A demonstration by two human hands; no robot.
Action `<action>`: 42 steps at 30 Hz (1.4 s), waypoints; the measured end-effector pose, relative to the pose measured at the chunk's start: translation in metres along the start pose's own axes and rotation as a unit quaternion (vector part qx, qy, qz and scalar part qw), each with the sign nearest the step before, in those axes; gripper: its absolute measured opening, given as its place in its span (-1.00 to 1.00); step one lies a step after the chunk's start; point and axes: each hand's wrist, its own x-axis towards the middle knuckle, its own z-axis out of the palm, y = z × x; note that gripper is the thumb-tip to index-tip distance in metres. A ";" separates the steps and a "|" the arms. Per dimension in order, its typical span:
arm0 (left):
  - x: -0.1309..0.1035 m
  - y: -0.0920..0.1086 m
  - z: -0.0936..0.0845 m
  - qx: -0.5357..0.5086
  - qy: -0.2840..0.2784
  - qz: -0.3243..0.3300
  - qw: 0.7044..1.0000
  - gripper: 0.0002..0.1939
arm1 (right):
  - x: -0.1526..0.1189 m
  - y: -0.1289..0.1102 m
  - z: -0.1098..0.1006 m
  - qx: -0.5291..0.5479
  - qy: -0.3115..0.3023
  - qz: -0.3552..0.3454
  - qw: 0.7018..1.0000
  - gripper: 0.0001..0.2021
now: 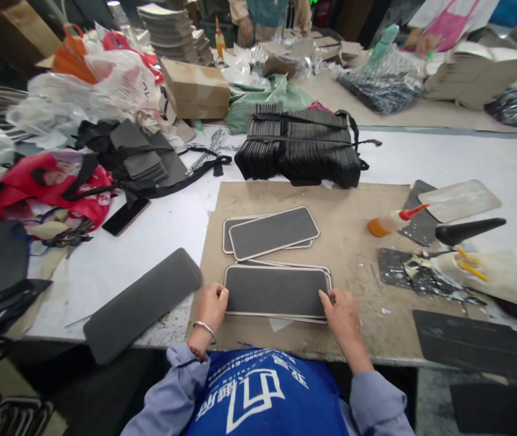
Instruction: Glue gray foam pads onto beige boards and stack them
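A dark grey rectangular panel with rounded corners and a pale border (pixel 276 292) lies in front of me, on top of similar panels whose edges show beneath it. My left hand (pixel 213 307) is closed at its left end, thumb and finger pinching the edge. At the opposite end, my right hand (pixel 340 312) pinches the right edge. Just beyond, another pale-edged panel (pixel 274 233) rests askew over a similar one. To the left of my left hand lies a plain dark grey panel (pixel 142 306) set at a slant.
Brown cardboard (pixel 353 209) covers the work area. On the right are a glue bottle with a red tip (pixel 388 223), a black-handled tool (pixel 470 230) and a glue-smeared board (pixel 397 266). A strapped bundle of dark pieces (pixel 301 145) stands behind; a phone (pixel 126 216) lies left. Other people stand across the table.
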 end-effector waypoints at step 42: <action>0.004 -0.022 0.009 -0.096 0.051 0.014 0.994 -0.82 | 0.012 -0.010 -0.005 -0.043 -0.132 0.105 0.985 -0.60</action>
